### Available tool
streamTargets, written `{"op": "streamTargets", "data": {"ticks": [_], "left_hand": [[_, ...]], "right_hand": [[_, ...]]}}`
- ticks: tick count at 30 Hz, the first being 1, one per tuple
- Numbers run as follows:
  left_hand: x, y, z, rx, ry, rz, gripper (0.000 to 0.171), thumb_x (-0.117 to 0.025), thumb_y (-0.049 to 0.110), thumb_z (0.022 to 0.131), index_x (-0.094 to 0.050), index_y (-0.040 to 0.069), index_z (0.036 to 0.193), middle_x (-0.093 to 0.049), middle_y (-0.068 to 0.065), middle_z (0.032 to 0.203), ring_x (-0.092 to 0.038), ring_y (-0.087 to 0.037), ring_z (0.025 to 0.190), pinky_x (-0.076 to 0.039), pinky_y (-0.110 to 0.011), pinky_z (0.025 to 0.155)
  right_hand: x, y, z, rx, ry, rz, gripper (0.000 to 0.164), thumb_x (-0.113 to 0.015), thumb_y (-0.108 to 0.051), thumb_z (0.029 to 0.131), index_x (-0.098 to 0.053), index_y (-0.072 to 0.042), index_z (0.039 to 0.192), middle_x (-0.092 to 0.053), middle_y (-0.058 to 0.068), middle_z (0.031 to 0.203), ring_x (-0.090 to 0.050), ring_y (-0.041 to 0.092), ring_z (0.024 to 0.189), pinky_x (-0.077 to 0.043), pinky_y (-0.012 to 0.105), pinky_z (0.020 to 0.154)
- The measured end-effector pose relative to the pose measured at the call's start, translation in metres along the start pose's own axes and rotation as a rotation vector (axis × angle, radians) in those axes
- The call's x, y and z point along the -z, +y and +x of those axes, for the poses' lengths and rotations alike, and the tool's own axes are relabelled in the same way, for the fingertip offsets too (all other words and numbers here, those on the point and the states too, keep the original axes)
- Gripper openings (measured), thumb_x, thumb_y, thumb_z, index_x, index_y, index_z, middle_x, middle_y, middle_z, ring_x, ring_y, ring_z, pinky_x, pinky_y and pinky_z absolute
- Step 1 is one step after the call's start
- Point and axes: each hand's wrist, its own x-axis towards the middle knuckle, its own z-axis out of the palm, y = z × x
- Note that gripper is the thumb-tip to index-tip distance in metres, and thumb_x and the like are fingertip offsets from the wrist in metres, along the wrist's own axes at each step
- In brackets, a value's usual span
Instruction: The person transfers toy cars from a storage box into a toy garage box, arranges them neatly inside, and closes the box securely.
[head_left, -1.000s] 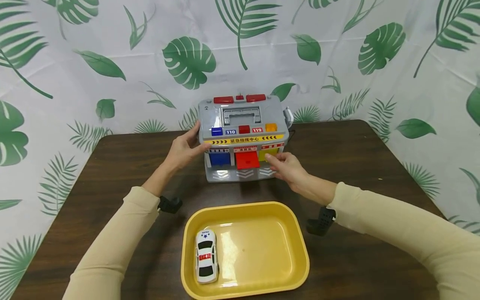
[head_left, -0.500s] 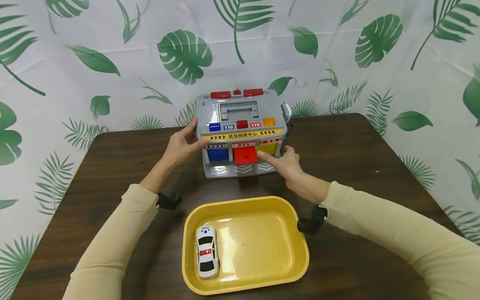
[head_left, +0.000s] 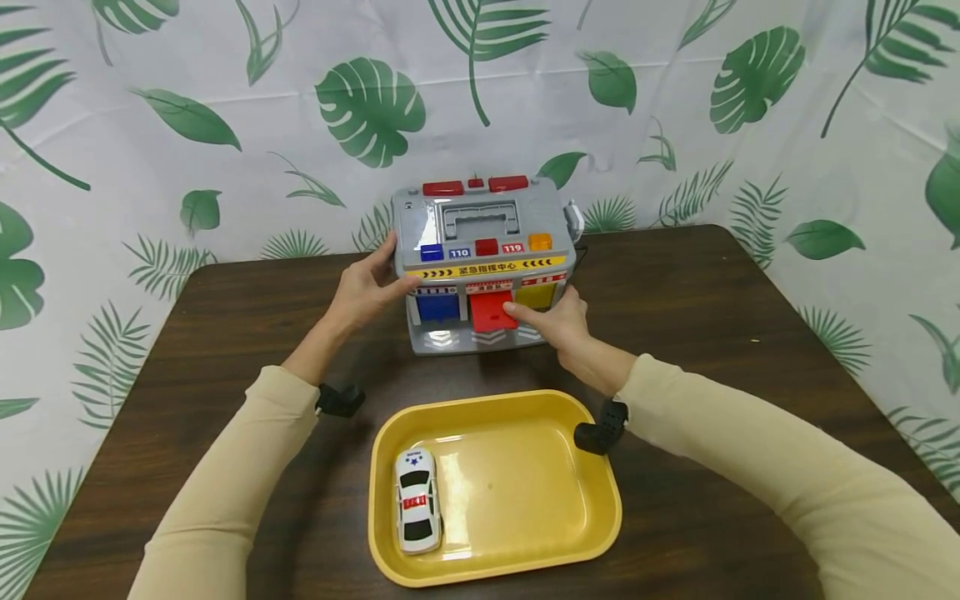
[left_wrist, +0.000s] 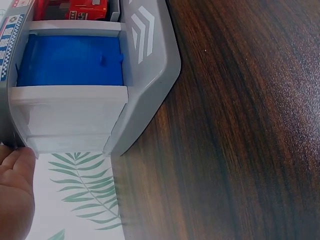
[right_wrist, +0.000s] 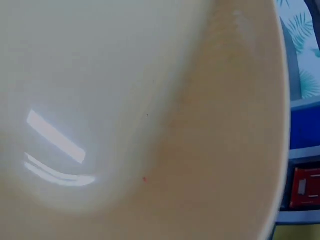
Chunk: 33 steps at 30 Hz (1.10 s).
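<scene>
A grey toy garage [head_left: 480, 229] with a folding roof handle stands at the table's back. My left hand [head_left: 363, 292] grips its left end, thumb along the front and fingers at the side; the fingertips [left_wrist: 22, 159] show under the roof edge in the left wrist view. The red door [head_left: 491, 310] in the middle sticks out at a slant. My right hand [head_left: 562, 321] reaches across the yellow door [head_left: 534, 297], its straight thumb on the red door's right edge; the other fingers are mostly hidden. The blue door [left_wrist: 72, 60] is down. A red toy vehicle [left_wrist: 87, 10] sits in the middle bay.
A yellow tray [head_left: 495, 575] lies in front of the garage, holding a white toy police car [head_left: 417, 500]. The right wrist camera hangs over the tray's rim [right_wrist: 280, 100]. Leaf-print cloth [head_left: 675, 83] rises behind the dark wooden table [head_left: 712, 317].
My right hand has moved left from the yellow door to the red door, its thumb now overlapping it. The left hand stays at the garage's left end. The head view has shifted slightly.
</scene>
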Motion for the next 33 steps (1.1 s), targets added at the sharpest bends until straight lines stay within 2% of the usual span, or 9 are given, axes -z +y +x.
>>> {"op": "streamTargets", "data": {"ticks": [4,9,14,20,27,32,33], "left_hand": [[0.0,-0.01,0.005,-0.013,-0.004,-0.013,0.083,-0.068,0.021,0.087,-0.016,0.005,0.149,-0.023,-0.013,0.154,-0.038,-0.031,0.134,-0.037,-0.043,0.105],[-0.002,-0.03,0.014,-0.016,0.008,-0.003,0.086,-0.07,0.029,0.085,-0.017,0.014,0.15,-0.026,-0.006,0.153,-0.04,-0.025,0.133,-0.038,-0.04,0.105],[-0.001,-0.035,0.015,-0.02,0.018,0.011,0.088,-0.07,0.038,0.083,-0.018,0.019,0.151,-0.027,-0.002,0.153,-0.041,-0.021,0.133,-0.039,-0.037,0.105],[-0.001,-0.035,0.015,-0.011,0.014,0.007,0.09,-0.071,0.04,0.082,-0.017,0.019,0.151,-0.027,-0.002,0.153,-0.04,-0.02,0.134,-0.039,-0.036,0.105],[0.0,-0.034,0.016,-0.017,0.013,0.008,0.087,-0.071,0.031,0.084,-0.017,0.016,0.15,-0.028,-0.006,0.153,-0.041,-0.024,0.133,-0.038,-0.04,0.105],[0.0,-0.013,0.007,-0.013,0.002,0.019,0.082,-0.068,0.021,0.087,-0.017,0.006,0.149,-0.027,-0.014,0.152,-0.04,-0.03,0.133,-0.038,-0.042,0.105],[0.0,-0.013,0.007,-0.015,0.003,0.019,0.082,-0.068,0.021,0.087,-0.017,0.006,0.149,-0.027,-0.013,0.152,-0.04,-0.029,0.133,-0.038,-0.041,0.105]], "right_hand": [[-0.01,0.004,0.003,0.023,0.051,0.028,0.09,-0.076,-0.032,0.079,-0.02,-0.008,0.145,-0.024,0.016,0.146,-0.029,0.029,0.13,-0.027,0.042,0.114],[-0.019,0.007,0.005,0.01,0.108,0.058,0.097,-0.076,-0.031,0.079,-0.011,-0.011,0.148,-0.02,0.014,0.149,-0.028,0.028,0.133,-0.026,0.04,0.115],[-0.026,0.009,0.006,0.02,0.146,0.098,0.097,-0.076,-0.028,0.079,-0.009,-0.011,0.148,-0.019,0.013,0.15,-0.027,0.027,0.134,-0.025,0.038,0.115],[-0.031,0.012,0.008,0.031,0.199,0.106,0.095,-0.077,-0.026,0.078,-0.012,-0.012,0.146,-0.022,0.012,0.148,-0.028,0.026,0.134,-0.023,0.037,0.116],[-0.036,0.012,0.012,0.034,0.261,0.079,0.095,-0.078,-0.026,0.077,-0.014,-0.01,0.145,-0.02,0.013,0.148,-0.025,0.027,0.134,-0.021,0.037,0.117],[-0.039,0.013,0.014,0.017,0.315,0.045,0.094,-0.079,-0.031,0.075,-0.017,-0.011,0.143,-0.024,0.014,0.145,-0.028,0.028,0.131,-0.024,0.045,0.114],[-0.039,0.013,0.015,0.011,0.327,0.04,0.094,-0.079,-0.033,0.075,-0.018,-0.011,0.142,-0.025,0.014,0.145,-0.029,0.028,0.131,-0.025,0.046,0.114]]}}
